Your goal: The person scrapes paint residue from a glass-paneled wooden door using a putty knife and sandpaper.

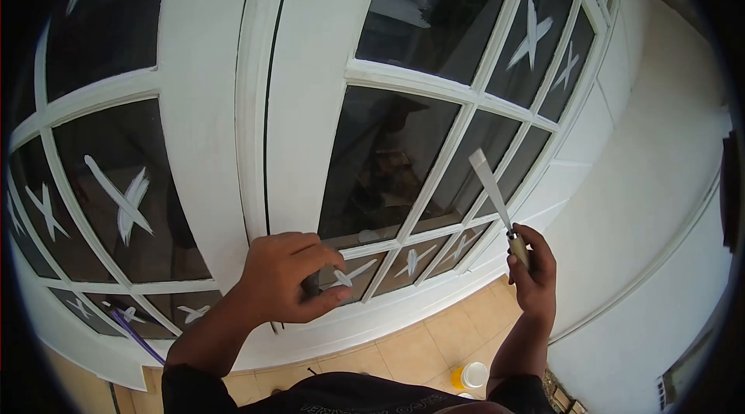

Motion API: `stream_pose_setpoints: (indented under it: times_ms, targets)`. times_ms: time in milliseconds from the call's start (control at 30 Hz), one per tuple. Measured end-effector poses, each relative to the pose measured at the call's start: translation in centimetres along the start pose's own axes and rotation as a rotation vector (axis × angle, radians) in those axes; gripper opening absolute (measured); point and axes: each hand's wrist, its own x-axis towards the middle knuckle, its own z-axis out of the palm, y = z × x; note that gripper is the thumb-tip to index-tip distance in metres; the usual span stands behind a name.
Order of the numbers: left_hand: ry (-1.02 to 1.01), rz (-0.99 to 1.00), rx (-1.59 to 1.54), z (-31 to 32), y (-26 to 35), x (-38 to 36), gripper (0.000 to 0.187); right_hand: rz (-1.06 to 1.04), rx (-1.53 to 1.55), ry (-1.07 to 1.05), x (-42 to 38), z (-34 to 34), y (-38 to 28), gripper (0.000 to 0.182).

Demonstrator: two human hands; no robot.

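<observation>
In my right hand is a putty knife with a long, narrow metal blade and a light-coloured handle. The fingers are wrapped round the handle, and the blade points up and to the left, in front of the glass panes. My left hand is at the white door frame, beside the dark gap between the two door leaves. Its fingers are curled, with the thumb and index finger apart at the front. A dark shape shows between them, too hidden to name.
White paint crosses mark many panes, such as the large cross on the left leaf. A purple strip stands at lower left. Below, a yellow tub with a white lid stands on the tiled floor. A white wall rises at right.
</observation>
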Motion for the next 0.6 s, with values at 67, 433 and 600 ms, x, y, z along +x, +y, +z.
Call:
stream_pose_setpoints:
  times_ms: [67, 433, 600]
  targets:
    - [0.168, 0.124, 0.25, -0.6, 0.8, 3.5, 0.014, -0.196, -0.117, 0.077, 3.4, -0.5, -2.4, 0.046]
    - [0.591, 0.505, 1.149, 0.4, -2.4, 19.5, 0.053, -0.671, -0.635, 0.336, 15.6, 1.9, -8.7, 0.043]
    - [0.592, 0.542, 1.335, -0.2, -3.2, 22.6, 0.062, -0.71, -0.586, 0.331, 17.3, 2.3, -8.3, 0.043]
